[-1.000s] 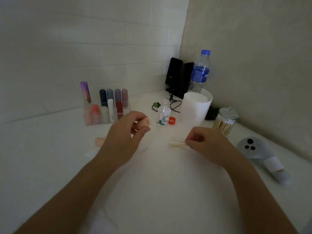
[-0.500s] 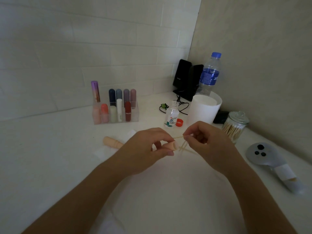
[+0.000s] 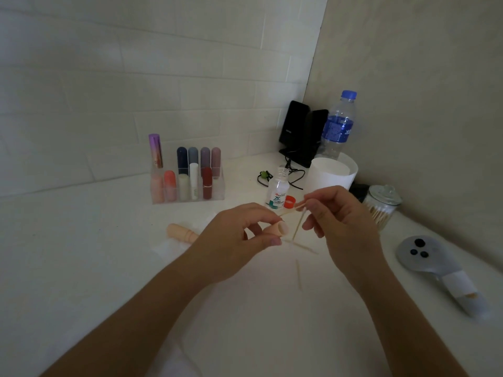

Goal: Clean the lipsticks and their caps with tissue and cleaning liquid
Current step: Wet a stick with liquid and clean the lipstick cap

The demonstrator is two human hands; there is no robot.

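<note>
A: Where do we hold the cap (image 3: 278, 229) at this moment?

B: It is near the middle of the frame, pinched between the thumb and fingers of our left hand (image 3: 239, 240). Its open mouth looks to the right, toward our right hand (image 3: 343, 224), so its long axis runs left to right.

A: And the right hand?

B: Its fingers press together on thin cotton swabs (image 3: 298, 223); one hangs down just beside the mouth of the cap, one points left above it. We judge the swab must turn to lie along the cap's axis before it can go inside. The right hand is the nearer one for this.

A: Where is the lipstick body (image 3: 181, 233)?

B: It lies on the white table (image 3: 81, 254), left of center, near the left hand, not touching it. The open cleaning liquid bottle (image 3: 278, 190) and its red lid (image 3: 290, 201) stand just above the hands; some loose swabs (image 3: 299, 273) lie below. The lipstick rack (image 3: 187, 180) is well apart, upper left. Nothing blocks the way between swab and cap
</note>
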